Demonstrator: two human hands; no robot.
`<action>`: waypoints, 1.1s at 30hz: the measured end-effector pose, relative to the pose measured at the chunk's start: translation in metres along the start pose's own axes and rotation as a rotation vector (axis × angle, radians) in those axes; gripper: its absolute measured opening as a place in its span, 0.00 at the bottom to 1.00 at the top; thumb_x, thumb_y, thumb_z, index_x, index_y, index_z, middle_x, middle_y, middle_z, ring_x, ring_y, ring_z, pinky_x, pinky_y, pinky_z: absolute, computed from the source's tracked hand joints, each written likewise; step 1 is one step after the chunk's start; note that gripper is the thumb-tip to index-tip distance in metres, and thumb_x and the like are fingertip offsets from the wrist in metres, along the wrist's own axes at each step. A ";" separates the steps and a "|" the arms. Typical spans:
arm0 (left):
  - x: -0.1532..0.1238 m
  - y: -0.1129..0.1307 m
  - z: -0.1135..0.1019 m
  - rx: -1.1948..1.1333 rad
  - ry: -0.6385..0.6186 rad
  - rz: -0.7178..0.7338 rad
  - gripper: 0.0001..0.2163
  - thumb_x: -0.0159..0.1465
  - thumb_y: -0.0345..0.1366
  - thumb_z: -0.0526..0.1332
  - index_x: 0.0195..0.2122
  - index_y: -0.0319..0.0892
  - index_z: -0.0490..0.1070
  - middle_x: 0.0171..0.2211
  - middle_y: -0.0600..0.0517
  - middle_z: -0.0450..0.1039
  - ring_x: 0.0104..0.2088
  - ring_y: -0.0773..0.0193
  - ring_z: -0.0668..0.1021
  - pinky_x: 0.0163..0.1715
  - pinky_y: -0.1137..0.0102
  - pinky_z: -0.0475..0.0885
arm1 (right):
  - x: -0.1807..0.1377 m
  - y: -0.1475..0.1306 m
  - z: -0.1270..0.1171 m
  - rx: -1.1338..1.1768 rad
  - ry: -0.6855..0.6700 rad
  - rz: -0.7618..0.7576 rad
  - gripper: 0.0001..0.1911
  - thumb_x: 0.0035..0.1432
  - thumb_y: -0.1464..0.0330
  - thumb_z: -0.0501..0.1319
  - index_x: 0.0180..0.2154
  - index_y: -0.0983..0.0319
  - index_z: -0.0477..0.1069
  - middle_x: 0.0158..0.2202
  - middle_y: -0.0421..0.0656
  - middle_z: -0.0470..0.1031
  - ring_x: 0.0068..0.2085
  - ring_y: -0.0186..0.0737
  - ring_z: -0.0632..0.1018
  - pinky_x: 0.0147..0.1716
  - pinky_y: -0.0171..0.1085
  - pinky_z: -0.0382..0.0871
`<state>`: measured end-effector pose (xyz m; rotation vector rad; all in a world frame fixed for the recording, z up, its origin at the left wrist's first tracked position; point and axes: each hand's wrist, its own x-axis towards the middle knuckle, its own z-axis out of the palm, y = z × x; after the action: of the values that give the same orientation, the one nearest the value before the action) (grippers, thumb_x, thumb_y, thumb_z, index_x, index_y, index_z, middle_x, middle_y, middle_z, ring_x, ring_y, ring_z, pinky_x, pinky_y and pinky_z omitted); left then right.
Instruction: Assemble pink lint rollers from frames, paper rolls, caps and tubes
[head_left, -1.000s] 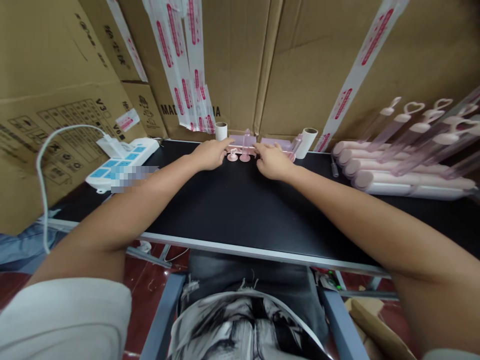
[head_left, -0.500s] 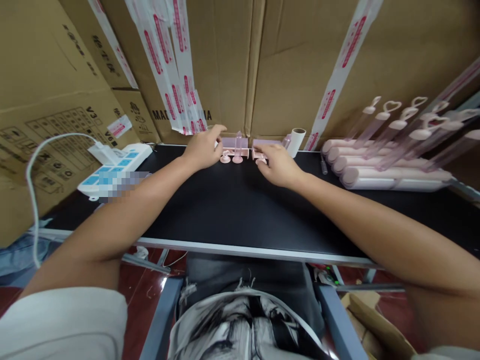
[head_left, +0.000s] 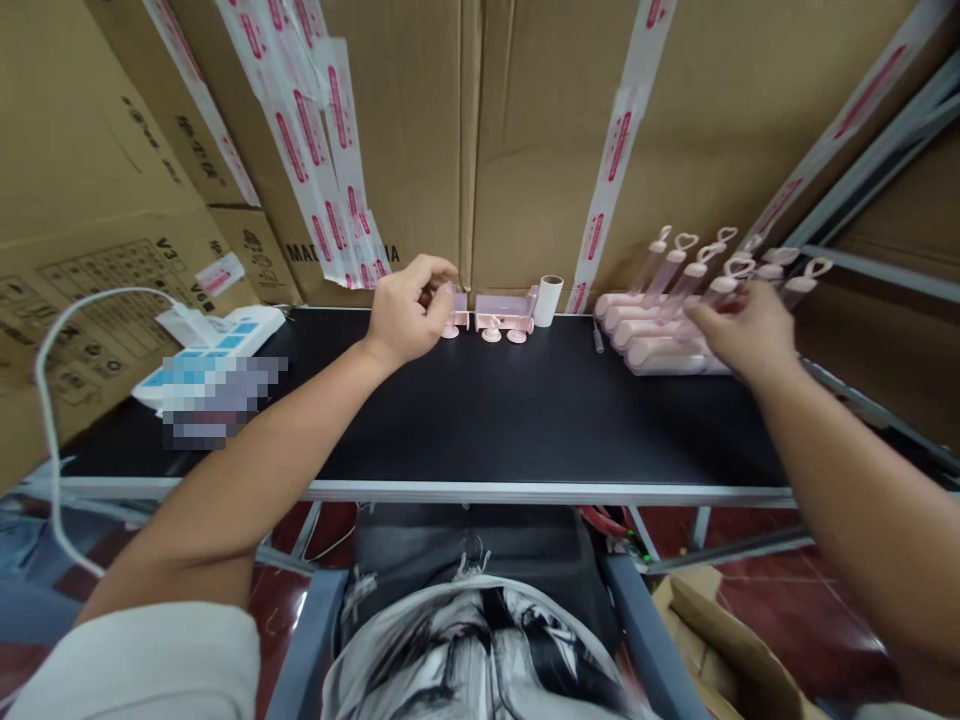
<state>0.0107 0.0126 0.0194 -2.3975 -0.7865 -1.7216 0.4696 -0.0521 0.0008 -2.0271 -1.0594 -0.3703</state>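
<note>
My left hand (head_left: 409,312) is at the back of the black tabletop, fingers curled and thumb pressed in. What they hold, if anything, is hidden. Close by its fingertips stands a small pink holder (head_left: 460,320) with a round pink base (head_left: 449,333) beneath. A second pink holder (head_left: 504,318) with a pale purple back and little round pieces in front is to its right. Over at the right, my right hand (head_left: 761,330) is closed around one heart-topped clear tube (head_left: 723,286), among several similar upright tubes (head_left: 679,262). Pale pink rolls (head_left: 637,325) lie under them.
A white cylinder (head_left: 550,302) stands beside the second holder. One small dark tube (head_left: 598,338) lies near the rolls. At the left is a white power strip (head_left: 217,350) with its cable (head_left: 46,400). Cardboard boxes (head_left: 420,130) wall off the table's back.
My right hand has left the pink holder and moved right to the heart-topped tubes. My left hand stays in place, its fingers now more curled. The view has shifted right.
</note>
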 end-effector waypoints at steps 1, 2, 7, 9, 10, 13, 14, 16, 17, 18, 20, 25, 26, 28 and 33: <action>-0.001 -0.003 0.000 -0.017 0.024 -0.009 0.08 0.65 0.35 0.62 0.43 0.41 0.78 0.30 0.54 0.79 0.24 0.69 0.74 0.29 0.71 0.71 | -0.004 -0.001 -0.001 0.019 -0.105 0.043 0.14 0.58 0.66 0.76 0.43 0.61 0.76 0.37 0.48 0.80 0.34 0.42 0.74 0.40 0.44 0.66; -0.003 -0.006 0.001 -0.031 0.039 -0.014 0.08 0.65 0.35 0.62 0.43 0.41 0.79 0.29 0.54 0.79 0.24 0.69 0.73 0.28 0.72 0.70 | -0.009 -0.003 -0.002 0.018 -0.180 0.050 0.10 0.59 0.66 0.75 0.38 0.59 0.75 0.35 0.46 0.78 0.34 0.42 0.73 0.40 0.44 0.65; -0.018 -0.012 -0.002 -0.102 -0.017 -0.027 0.08 0.66 0.35 0.64 0.43 0.41 0.79 0.28 0.54 0.78 0.23 0.69 0.74 0.27 0.72 0.69 | -0.024 -0.012 -0.018 0.091 -0.195 0.057 0.13 0.57 0.73 0.74 0.29 0.57 0.72 0.25 0.39 0.72 0.29 0.40 0.73 0.36 0.43 0.65; -0.022 -0.008 -0.001 -0.132 -0.080 -0.038 0.07 0.67 0.36 0.64 0.42 0.40 0.80 0.28 0.54 0.78 0.23 0.69 0.74 0.27 0.72 0.70 | -0.028 -0.018 -0.030 0.129 -0.111 0.039 0.13 0.55 0.74 0.76 0.29 0.57 0.73 0.23 0.38 0.72 0.27 0.38 0.72 0.34 0.43 0.66; -0.024 -0.005 0.000 -0.145 -0.125 -0.047 0.07 0.68 0.37 0.64 0.41 0.40 0.80 0.28 0.54 0.79 0.23 0.69 0.74 0.28 0.71 0.71 | -0.031 -0.024 -0.035 0.155 -0.080 0.022 0.13 0.54 0.74 0.76 0.29 0.58 0.74 0.22 0.38 0.72 0.25 0.38 0.72 0.33 0.43 0.66; -0.030 0.006 0.011 -0.182 -0.342 -0.114 0.10 0.69 0.41 0.64 0.43 0.40 0.81 0.32 0.51 0.82 0.27 0.67 0.77 0.33 0.69 0.74 | -0.047 -0.057 -0.045 0.408 -0.119 -0.013 0.13 0.55 0.74 0.76 0.28 0.59 0.74 0.20 0.39 0.71 0.21 0.37 0.72 0.27 0.42 0.64; -0.033 0.009 0.016 -0.205 -0.430 -0.158 0.13 0.69 0.43 0.65 0.46 0.40 0.82 0.35 0.50 0.84 0.29 0.66 0.79 0.35 0.68 0.75 | -0.054 -0.072 -0.044 0.585 -0.165 -0.008 0.13 0.57 0.75 0.74 0.27 0.59 0.72 0.19 0.39 0.72 0.20 0.37 0.71 0.24 0.41 0.64; -0.039 0.014 0.028 -0.283 -0.575 -0.273 0.23 0.67 0.50 0.69 0.56 0.40 0.79 0.46 0.44 0.86 0.33 0.62 0.82 0.39 0.64 0.78 | -0.071 -0.104 -0.034 0.908 -0.312 -0.004 0.13 0.59 0.72 0.74 0.29 0.59 0.71 0.20 0.40 0.74 0.19 0.38 0.73 0.21 0.39 0.67; -0.042 0.016 0.034 -0.341 -0.610 -0.332 0.30 0.64 0.54 0.72 0.61 0.41 0.76 0.51 0.40 0.85 0.37 0.59 0.84 0.42 0.62 0.79 | -0.080 -0.120 -0.026 1.018 -0.408 -0.015 0.15 0.60 0.66 0.75 0.30 0.59 0.71 0.19 0.39 0.73 0.18 0.38 0.72 0.20 0.38 0.68; -0.045 0.017 0.040 -0.413 -0.612 -0.381 0.37 0.61 0.56 0.75 0.65 0.40 0.72 0.56 0.37 0.83 0.42 0.55 0.86 0.44 0.61 0.80 | -0.088 -0.136 -0.017 1.113 -0.496 -0.014 0.19 0.60 0.59 0.77 0.30 0.58 0.71 0.18 0.37 0.72 0.18 0.37 0.71 0.18 0.37 0.69; -0.048 0.016 0.049 -0.575 -0.520 -0.445 0.44 0.57 0.60 0.77 0.67 0.39 0.68 0.60 0.32 0.80 0.51 0.47 0.86 0.49 0.57 0.81 | -0.103 -0.164 0.001 1.267 -0.650 -0.015 0.24 0.55 0.50 0.80 0.32 0.58 0.71 0.21 0.36 0.73 0.19 0.36 0.73 0.18 0.35 0.73; -0.035 -0.010 0.039 -0.807 -0.284 -0.465 0.44 0.53 0.59 0.80 0.63 0.43 0.67 0.59 0.38 0.80 0.58 0.45 0.83 0.59 0.52 0.78 | -0.115 -0.194 0.028 1.466 -0.720 0.066 0.28 0.56 0.45 0.78 0.34 0.56 0.69 0.23 0.35 0.74 0.23 0.34 0.78 0.21 0.32 0.77; -0.030 -0.018 0.031 -0.802 -0.269 -0.461 0.43 0.53 0.59 0.81 0.63 0.44 0.67 0.58 0.39 0.81 0.57 0.46 0.84 0.59 0.52 0.78 | -0.111 -0.193 0.030 1.480 -0.689 0.101 0.27 0.57 0.45 0.78 0.34 0.56 0.68 0.23 0.35 0.74 0.23 0.33 0.78 0.21 0.31 0.77; -0.020 -0.035 0.011 -0.732 -0.292 -0.471 0.38 0.56 0.58 0.78 0.61 0.43 0.70 0.58 0.40 0.80 0.56 0.46 0.84 0.58 0.51 0.78 | -0.101 -0.184 0.032 1.505 -0.608 0.169 0.27 0.59 0.45 0.77 0.34 0.56 0.67 0.23 0.34 0.73 0.22 0.32 0.77 0.19 0.29 0.76; -0.014 -0.067 -0.021 -0.107 -0.488 -0.454 0.37 0.52 0.45 0.80 0.62 0.43 0.72 0.57 0.42 0.79 0.53 0.50 0.82 0.58 0.53 0.77 | -0.079 -0.156 0.043 1.495 -0.514 0.251 0.27 0.60 0.45 0.76 0.34 0.56 0.66 0.24 0.33 0.72 0.21 0.30 0.75 0.17 0.28 0.73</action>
<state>-0.0405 0.0576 -0.0006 -2.9348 -1.4269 -1.3136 0.2939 -0.0119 0.0093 -0.8136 -0.8611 0.8972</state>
